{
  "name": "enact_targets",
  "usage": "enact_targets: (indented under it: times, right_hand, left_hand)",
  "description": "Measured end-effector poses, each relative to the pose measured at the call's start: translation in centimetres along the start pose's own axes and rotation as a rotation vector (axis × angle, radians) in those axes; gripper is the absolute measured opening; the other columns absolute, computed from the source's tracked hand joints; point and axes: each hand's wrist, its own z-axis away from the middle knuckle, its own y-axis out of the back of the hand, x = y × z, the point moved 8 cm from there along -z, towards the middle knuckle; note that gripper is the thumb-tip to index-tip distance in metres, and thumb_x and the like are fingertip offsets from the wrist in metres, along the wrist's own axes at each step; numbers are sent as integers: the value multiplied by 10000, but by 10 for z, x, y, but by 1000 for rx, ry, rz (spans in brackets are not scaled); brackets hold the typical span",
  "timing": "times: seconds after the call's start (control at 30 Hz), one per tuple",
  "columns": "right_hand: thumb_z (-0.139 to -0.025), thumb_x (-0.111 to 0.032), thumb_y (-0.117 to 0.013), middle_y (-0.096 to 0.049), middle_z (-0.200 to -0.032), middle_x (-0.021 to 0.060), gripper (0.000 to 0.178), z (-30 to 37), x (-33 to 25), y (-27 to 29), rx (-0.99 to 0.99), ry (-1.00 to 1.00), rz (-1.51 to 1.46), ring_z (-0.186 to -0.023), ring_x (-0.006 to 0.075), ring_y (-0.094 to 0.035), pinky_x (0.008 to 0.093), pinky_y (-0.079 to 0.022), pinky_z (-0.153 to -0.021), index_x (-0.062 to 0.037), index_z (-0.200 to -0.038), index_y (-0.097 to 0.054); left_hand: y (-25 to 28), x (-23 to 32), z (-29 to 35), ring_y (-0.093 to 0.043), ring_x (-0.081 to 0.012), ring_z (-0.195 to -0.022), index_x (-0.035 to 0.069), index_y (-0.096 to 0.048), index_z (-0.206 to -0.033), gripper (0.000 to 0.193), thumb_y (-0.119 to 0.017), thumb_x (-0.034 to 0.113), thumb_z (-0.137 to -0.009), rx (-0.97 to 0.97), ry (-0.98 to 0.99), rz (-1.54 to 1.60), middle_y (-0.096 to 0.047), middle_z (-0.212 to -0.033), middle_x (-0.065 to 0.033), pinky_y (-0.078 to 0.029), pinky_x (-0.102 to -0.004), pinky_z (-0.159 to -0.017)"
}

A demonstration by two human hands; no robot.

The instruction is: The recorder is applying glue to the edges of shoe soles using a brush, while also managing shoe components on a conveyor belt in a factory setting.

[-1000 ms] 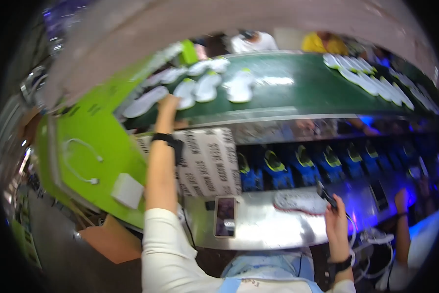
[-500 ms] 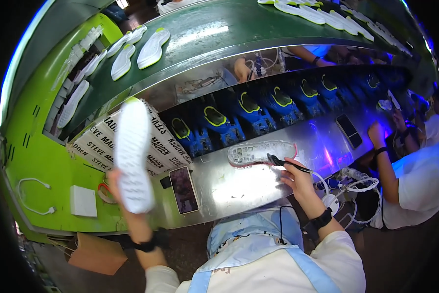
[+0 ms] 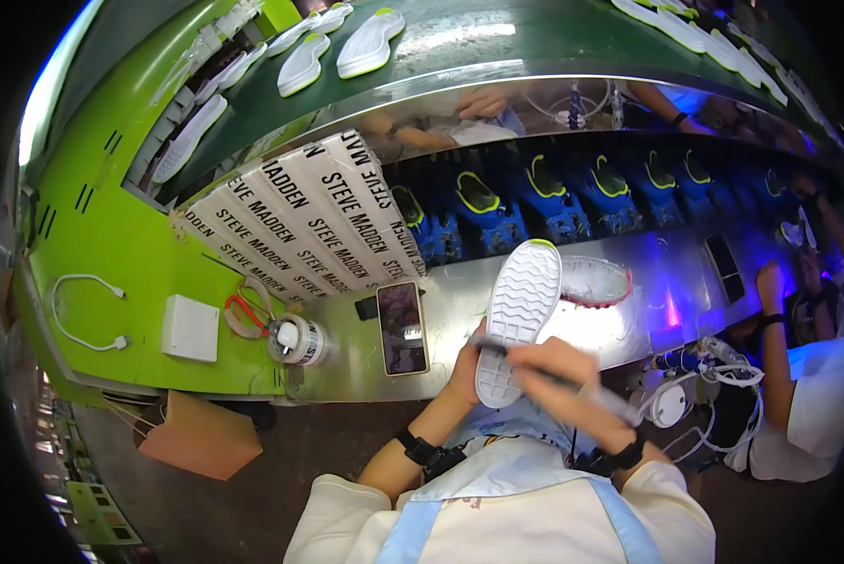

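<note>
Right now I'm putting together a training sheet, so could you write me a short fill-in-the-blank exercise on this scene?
1. The dark tool is in the person's ____ hand.
2. The left hand holds a sole whose main colour is ____.
3. The white box rests on a bright ____ surface.
4. In the picture, the pale-rimmed phone lies to the ____ of the held sole.

Missing words: right; white; green; left.

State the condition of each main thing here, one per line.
Left hand: gripping the white shoe sole
Right hand: holding the black hand tool
White shoe sole: tread showing
Black hand tool: blurred, over the tread
Red-edged sole: lying, partly hidden
Pale-edged smartphone: lying screen up
White cable: loose, both ends unplugged
</note>
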Motion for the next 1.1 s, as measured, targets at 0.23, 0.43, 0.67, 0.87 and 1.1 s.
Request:
enact_targets:
  times: [0.23, 0.43, 0.67, 0.87, 1.1]
  right_hand:
    - [-772, -18, -606, -661, -984, 146, 232, 15, -11, -31, -268, 307, 206, -809, 235, -660, 304, -506, -778, -31, -998, -655]
    - [-756, -13, -641, -663, -1030, 133, 252, 23, 25, -32, -550, -21, -15, -941, 189, -635, 283, -492, -827, -16, -1007, -670]
    - [-718, -64, -630, -682, -939, 69, 222, 19, 14, -22, -741, 8, 186, -899, 263, -620, 350, -485, -806, -80, -928, -699]
    - [-670, -55, -674, -680, -929, 28, 223, 17, -20, 5, -760, 285, 293, -999, 228, -552, 371, -439, -879, -75, -890, -707]
    - [-717, 15, -680, -685, -917, 123, 214, 5, 6, 38, -262, -209, 101, -878, 164, -637, 287, -502, -777, 23, -930, -686]
  left_hand:
    - [-11, 13, -6, -609, -331, -918, 64, -439, -1293, 558, -293, 478, -948, 40, -78, 87, -588, -1070, -225, -525, -459, -800]
    - [-57, 24, -10, -608, -337, -963, 35, -439, -1302, 615, -315, 509, -930, -199, 120, -49, -596, -1061, -249, -509, -420, -865]
    - [-27, 11, -30, -638, -201, -930, -31, -505, -1227, 393, -437, 248, -959, 138, 533, -576, -626, -1090, -143, -518, -294, -835]
    - [-7, 8, -22, -619, -186, -951, 20, -552, -1209, 389, -462, 275, -930, 49, 934, -1034, -616, -1145, -91, -520, -322, -785]
    - [-48, -5, -28, -417, -358, -1239, 69, -320, -1405, 652, -326, 490, -907, -77, 39, -37, -367, -1406, -195, -332, -471, -1044]
